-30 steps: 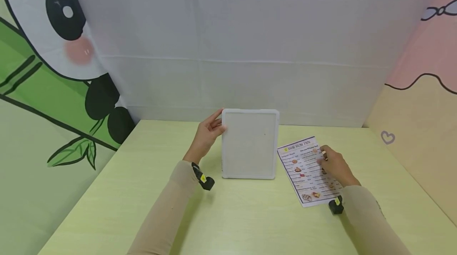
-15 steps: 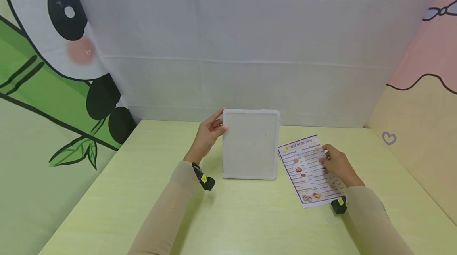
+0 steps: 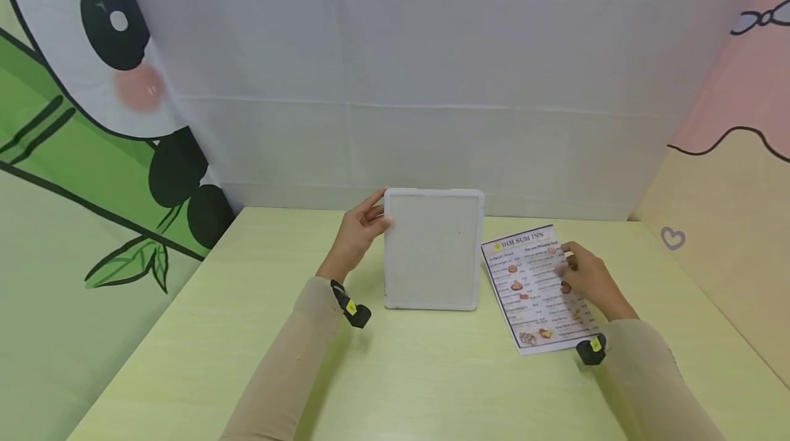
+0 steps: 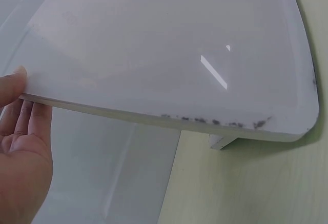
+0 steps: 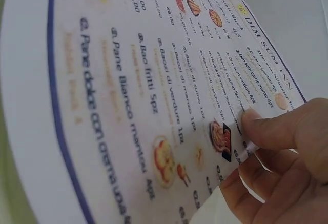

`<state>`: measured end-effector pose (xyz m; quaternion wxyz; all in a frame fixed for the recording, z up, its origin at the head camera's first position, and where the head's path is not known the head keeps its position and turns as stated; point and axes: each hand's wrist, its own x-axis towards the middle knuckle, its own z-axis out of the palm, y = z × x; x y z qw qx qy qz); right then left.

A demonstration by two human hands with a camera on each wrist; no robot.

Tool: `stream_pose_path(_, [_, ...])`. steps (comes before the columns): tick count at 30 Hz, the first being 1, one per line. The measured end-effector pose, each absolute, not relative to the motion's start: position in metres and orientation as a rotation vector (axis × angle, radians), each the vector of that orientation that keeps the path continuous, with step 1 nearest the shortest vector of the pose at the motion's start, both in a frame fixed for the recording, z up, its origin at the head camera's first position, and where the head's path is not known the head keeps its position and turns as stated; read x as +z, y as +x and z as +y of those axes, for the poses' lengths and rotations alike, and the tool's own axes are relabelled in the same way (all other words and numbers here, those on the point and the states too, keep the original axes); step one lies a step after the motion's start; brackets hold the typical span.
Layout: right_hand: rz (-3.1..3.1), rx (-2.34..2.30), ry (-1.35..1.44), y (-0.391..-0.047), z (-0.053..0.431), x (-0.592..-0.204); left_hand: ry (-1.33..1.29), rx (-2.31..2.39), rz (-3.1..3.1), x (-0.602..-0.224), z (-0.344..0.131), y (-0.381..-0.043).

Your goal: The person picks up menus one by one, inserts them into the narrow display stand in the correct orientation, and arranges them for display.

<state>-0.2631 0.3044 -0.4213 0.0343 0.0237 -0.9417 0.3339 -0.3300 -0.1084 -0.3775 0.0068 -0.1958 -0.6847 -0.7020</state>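
A white framed board (image 3: 432,252) stands upright on the table, and a stand piece (image 4: 221,141) shows behind it in the left wrist view. My left hand (image 3: 356,232) pinches its left edge near the top, thumb in front and fingers behind. Dark scuffs mark the lower part of that edge. To the right, my right hand (image 3: 591,278) holds a printed dim sum menu sheet (image 3: 524,290) by its right edge. In the right wrist view the thumb (image 5: 261,129) lies on the printed face and the fingers curl behind the paper. The sheet leans, tilted up.
The pale yellow-green table (image 3: 395,379) extends around both hands. A white cloth backdrop (image 3: 420,84) hangs behind it. Cartoon-printed panels, one with a green band (image 3: 74,153) and one in pink and cream (image 3: 722,221), flank the table. Each wrist wears a small black camera (image 3: 356,316).
The menu's top edge has risen and shifted slightly right with my right hand, so the sheet stands steeper. My left hand and the white board have stayed in place.
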Motion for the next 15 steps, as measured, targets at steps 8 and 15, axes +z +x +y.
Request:
stream_pose_path(8, [-2.847, 1.000, 0.122, -0.275, 0.320, -0.435, -0.602, -2.244, -2.160, -0.363, -0.108, -0.318])
stream_pose_path(15, [-2.861, 1.060, 0.095, -0.257, 0.304, -0.401, -0.612, -2.250, -2.157, -0.364, -0.108, -0.318])
